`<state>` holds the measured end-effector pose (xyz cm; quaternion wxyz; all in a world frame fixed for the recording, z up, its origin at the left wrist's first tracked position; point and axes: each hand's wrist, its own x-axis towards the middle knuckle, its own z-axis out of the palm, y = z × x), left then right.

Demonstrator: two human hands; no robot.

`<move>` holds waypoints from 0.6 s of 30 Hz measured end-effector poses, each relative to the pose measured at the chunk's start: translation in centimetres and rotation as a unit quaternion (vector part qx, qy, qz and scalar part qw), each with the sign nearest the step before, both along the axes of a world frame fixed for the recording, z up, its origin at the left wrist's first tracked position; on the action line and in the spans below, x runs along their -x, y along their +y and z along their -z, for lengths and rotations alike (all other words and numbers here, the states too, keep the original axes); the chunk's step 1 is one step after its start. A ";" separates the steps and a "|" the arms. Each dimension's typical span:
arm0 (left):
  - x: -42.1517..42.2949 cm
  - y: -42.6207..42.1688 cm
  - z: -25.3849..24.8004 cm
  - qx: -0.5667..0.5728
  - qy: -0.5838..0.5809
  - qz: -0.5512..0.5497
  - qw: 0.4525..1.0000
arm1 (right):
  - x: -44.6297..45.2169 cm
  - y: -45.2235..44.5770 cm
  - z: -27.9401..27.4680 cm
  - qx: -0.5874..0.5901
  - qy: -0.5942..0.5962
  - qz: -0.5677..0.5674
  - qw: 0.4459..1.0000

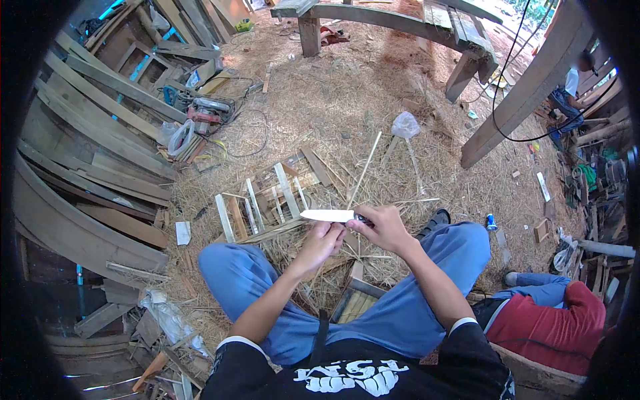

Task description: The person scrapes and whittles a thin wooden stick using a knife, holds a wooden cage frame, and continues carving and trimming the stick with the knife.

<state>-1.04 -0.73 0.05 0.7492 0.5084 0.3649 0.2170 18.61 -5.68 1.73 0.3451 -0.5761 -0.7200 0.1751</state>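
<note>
A knife with a pale, wide blade and a dark handle is held out in front of my knees, its tip toward the left. My right hand is closed around the handle. Just below the blade, my left hand has its fingers curled together close to the right hand; whatever is in them is hidden. Beyond the hands, a small wooden frame with slats lies on the ground. A wooden box-like piece sits between my legs, partly covered by my thigh.
Shavings and thin strips cover the ground. Planks lean along the left, near a circular saw with cords. A wooden bench and a slanted post stand ahead. A person in red is close on the right; another person is farther back.
</note>
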 end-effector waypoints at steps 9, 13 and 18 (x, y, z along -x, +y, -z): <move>0.0 -0.2 0.1 -0.278 0.141 -0.002 0.950 | 0.3 0.3 -0.1 -0.026 -0.001 -0.005 1.000; 0.0 -0.9 -1.0 -0.297 0.145 -0.003 0.944 | 0.0 0.1 -0.3 -0.054 0.011 0.006 0.998; -0.8 -1.6 -2.1 -0.412 0.076 -0.068 0.906 | -0.5 0.1 -0.6 -0.085 0.020 0.016 0.996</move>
